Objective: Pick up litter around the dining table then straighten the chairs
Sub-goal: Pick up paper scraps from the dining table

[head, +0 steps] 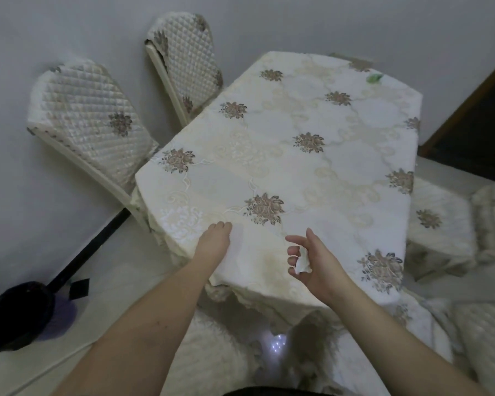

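Observation:
The dining table [340,155] wears a cream cloth with embroidered brown flowers. My right hand [312,258] hovers over the table's near edge, its fingers curled around a crumpled white tissue [303,262]. My left hand [215,241] rests flat on the cloth near the front left corner, fingers together, holding nothing. A small green scrap [374,78] lies at the table's far right corner. Two quilted white chairs [92,121] [186,64] stand angled along the left side by the wall. A third chair [440,224] sits at the right side.
A dark bin with a purple liner [23,312] stands on the floor at the lower left beside the wall's black skirting. A quilted seat [212,364] lies below my arms. A dark doorway [475,132] opens at the right.

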